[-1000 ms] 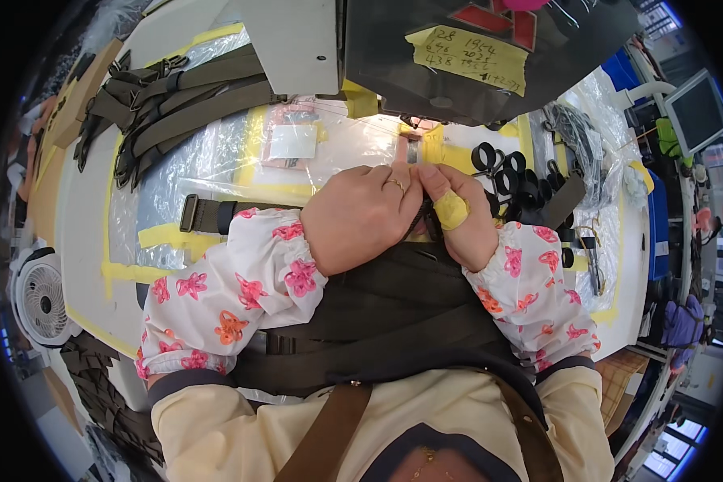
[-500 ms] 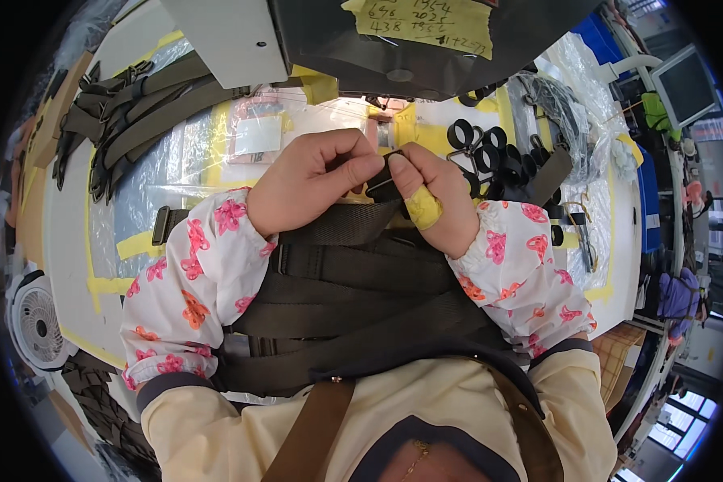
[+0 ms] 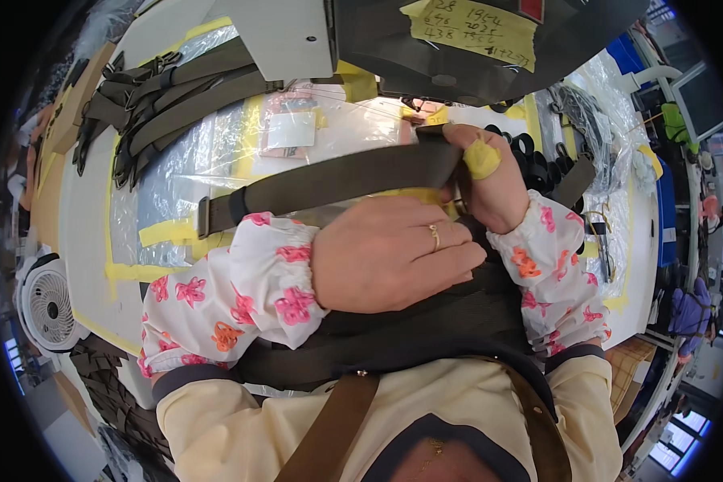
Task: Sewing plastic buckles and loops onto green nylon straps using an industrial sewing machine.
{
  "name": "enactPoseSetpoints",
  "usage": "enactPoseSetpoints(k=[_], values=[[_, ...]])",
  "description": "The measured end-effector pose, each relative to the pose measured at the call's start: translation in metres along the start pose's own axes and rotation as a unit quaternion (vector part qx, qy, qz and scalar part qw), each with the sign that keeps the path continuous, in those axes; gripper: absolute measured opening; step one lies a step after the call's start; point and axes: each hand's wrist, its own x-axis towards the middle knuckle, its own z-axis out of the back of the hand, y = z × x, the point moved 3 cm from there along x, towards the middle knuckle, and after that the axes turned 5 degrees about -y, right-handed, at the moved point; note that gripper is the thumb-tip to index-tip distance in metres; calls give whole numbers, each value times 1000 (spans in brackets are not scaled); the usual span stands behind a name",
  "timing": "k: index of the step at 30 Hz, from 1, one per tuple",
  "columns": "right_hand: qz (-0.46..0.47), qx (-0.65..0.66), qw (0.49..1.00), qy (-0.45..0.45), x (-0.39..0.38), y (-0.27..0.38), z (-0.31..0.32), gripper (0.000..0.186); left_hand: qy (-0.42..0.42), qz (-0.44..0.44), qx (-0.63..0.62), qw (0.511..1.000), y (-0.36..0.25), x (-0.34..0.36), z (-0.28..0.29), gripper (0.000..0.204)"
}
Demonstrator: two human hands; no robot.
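A dark olive webbing strap (image 3: pixel 337 174) runs left from my right hand (image 3: pixel 490 177), whose thumb and fingers pinch its folded end. Yellow tape wraps that thumb. At its far left the strap carries a metal buckle (image 3: pixel 204 217) and a black loop beside it. My left hand (image 3: pixel 390 255), with a ring on one finger, is below the strap, palm down. Its fingers are bent and close together, pointing right; what they hold, if anything, is hidden beneath. More dark straps (image 3: pixel 361 337) lie across my lap under the left hand.
A dark machine body (image 3: pixel 466 72) with a yellow note overhangs the far side. Several straps with buckles (image 3: pixel 177 88) lie at the far left. Black rings (image 3: pixel 530 157) sit right of my right hand. A white fan (image 3: pixel 48 301) stands at the left.
My left hand has left the pinched strap end and moved down and right. My right hand has moved right and slightly up with the strap, which now stretches out to the left in view.
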Motion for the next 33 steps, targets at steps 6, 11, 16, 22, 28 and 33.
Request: enactPoseSetpoints(k=[6, 11, 16, 22, 28, 33], values=[[-91, 54, 994, 28, -9, 2, 1, 24, -62, 206, 143, 966, 67, -23, 8, 22], [-123, 62, 985, 99, -3, -5, 0, 24, 22, 102, 239, 965, 66, -20, 18, 21], [79, -3, 995, 60, 4, 5, 1, 42, 123, 99, 330, 931, 74, -20, 15, 19], [315, -363, 877, 14, 20, 6, 23, 35, 141, 25, 218, 965, 100, -14, -10, 26], [331, -415, 847, -11, 12, 29, 21, 32, 254, 150, 243, 924, 91, -8, 1, 33], [421, -494, 760, 37, 15, 25, 17, 30, 183, 204, 116, 955, 94, -24, 3, 30]])
